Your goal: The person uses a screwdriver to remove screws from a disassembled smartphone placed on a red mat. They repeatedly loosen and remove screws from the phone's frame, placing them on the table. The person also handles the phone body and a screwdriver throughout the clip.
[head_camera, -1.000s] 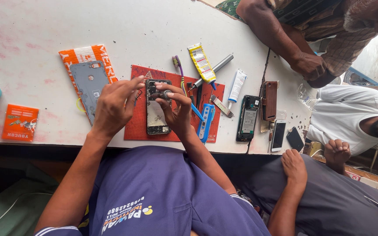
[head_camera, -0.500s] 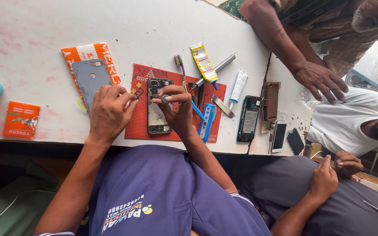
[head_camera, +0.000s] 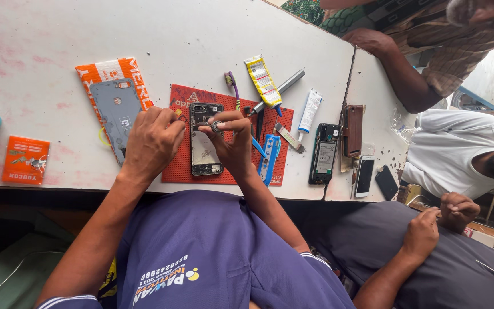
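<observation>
An opened phone (head_camera: 204, 151) with its back cover off lies on a red work mat (head_camera: 174, 171) in front of me. My left hand (head_camera: 151, 142) rests on the mat, its curled fingertips against the phone's left edge. My right hand (head_camera: 232, 143) hovers over the phone's upper part and pinches a small tool with a round grey top (head_camera: 216, 126) between thumb and fingers. The tool's tip is hidden by my fingers. A grey phone back cover (head_camera: 115, 111) lies on an orange packet (head_camera: 101, 71) just left of my left hand.
On the mat's right lie a blue tool (head_camera: 270, 160), a purple toothbrush (head_camera: 232, 86), a yellow tube (head_camera: 263, 80) and a white tube (head_camera: 310, 109). Further right are a dark phone (head_camera: 324, 153), a brown case (head_camera: 354, 130) and two small phones. Other people sit at the right.
My left hand has shifted slightly down along the phone's edge. The person at the top right has pulled their hand back along the table; my neighbour's hands have come together.
</observation>
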